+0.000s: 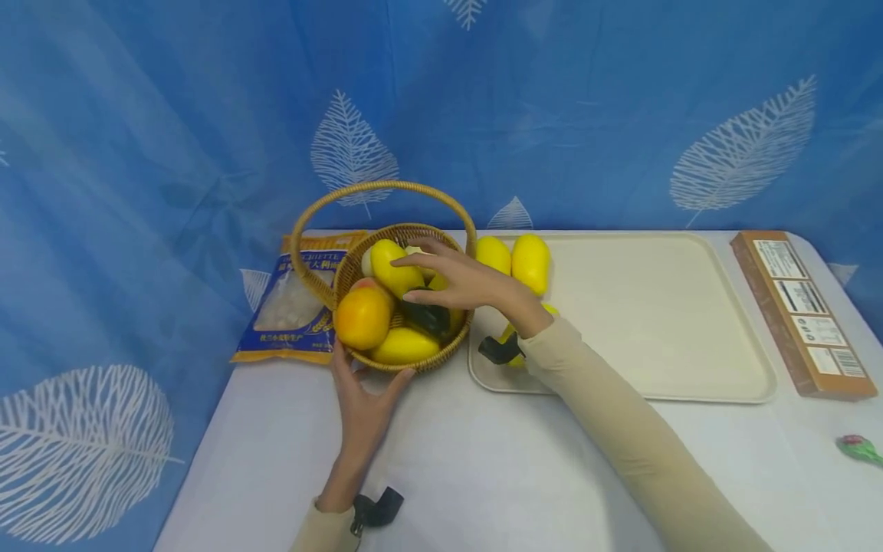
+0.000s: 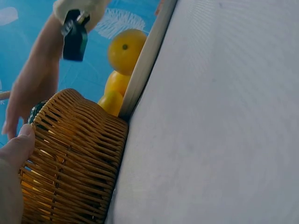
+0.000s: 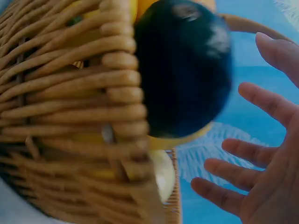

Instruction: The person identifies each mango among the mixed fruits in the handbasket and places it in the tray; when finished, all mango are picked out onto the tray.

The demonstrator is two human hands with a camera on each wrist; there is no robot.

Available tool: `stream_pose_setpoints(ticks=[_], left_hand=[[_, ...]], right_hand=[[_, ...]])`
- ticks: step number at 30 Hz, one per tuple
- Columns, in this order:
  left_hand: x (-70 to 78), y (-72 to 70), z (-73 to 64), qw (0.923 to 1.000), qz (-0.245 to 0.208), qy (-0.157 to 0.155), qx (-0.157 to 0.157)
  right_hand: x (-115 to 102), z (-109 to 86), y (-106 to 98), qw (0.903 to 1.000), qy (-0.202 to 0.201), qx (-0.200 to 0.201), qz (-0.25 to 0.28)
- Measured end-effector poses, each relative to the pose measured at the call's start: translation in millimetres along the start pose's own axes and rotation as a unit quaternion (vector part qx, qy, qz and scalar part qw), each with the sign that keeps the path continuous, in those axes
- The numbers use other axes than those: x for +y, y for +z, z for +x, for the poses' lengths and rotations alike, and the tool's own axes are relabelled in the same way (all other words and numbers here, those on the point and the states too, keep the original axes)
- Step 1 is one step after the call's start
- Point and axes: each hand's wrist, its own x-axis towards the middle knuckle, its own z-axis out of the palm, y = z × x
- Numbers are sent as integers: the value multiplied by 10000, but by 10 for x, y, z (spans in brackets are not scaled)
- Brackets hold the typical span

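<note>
A round wicker basket [image 1: 341, 274] with a tall handle holds several fruits. In it are an orange-red peach-like fruit [image 1: 363, 318], yellow mango-like fruits [image 1: 405, 346] and a glossy dark green, avocado-like fruit [image 3: 184, 70]. My left hand [image 1: 366, 406] holds the basket's near side, its thumb [image 2: 24, 135] at the rim in the left wrist view. Over the basket opening is my right hand [image 1: 462, 280], fingers spread. The right wrist view shows the right hand's fingers [image 3: 247, 172] apart from the dark green fruit, with nothing between them.
Right of the basket lies a cream tray [image 1: 641, 322], with yellow fruits [image 1: 530, 264] at its left end. A blue pasta bag [image 1: 290, 307] lies behind the basket to the left. A brown box [image 1: 803, 314] and a small green-and-red item [image 1: 858, 448] are at the right.
</note>
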Motion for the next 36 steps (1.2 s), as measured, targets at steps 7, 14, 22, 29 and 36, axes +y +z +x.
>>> stream_pose_setpoints(ticks=[7,14,22,29,36], left_hand=[[25,7,-4,10000,-21,-44,-84],[-98,34,17,9999,47,11,-94],[-371,40,39,9998,197,43,-47],[-368,27,31,9998,207,33,-29],[-349,13,30,9999,116,6,29]], right_hand=[[79,191,67,9983,291,-454,-235],[123,268,112,9957,493,-746,-234],[106,302,106,9982,259,-404,-350],[-8,243,-19,9946,-627,740,-360],[-106,147,-42,9884,-902,1160,-393]])
